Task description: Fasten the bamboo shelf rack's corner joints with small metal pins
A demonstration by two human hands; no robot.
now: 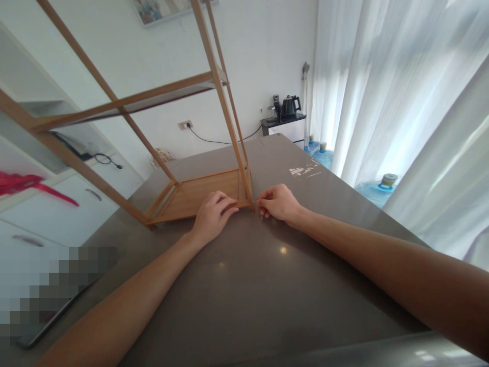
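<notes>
- Pushing sideways at the foot of the right front leg (231, 127) with my right hand (280, 202) could, I judge, slide or twist the wooden shelf rack (168, 88) on the smooth grey table (260, 285).
- My left hand (215, 214) has only one end of the bottom shelf (191, 196); a slack grip might let that near edge shift, and the tall frame would exaggerate any wobble.
- If something small sits in my right fingertips, a slip could drop it; I cannot tell whether they hold anything.
- My left forearm (153, 280) reaches in from lower left, palm down, thumb and fingers pinching the shelf's near edge, just left of that leg.
- My right forearm (362, 244) comes from the right, wrist low, thumb and index pressed together just beside the leg's foot.
- The rack stands on the table, ahead and leftward, its top out of view.
</notes>
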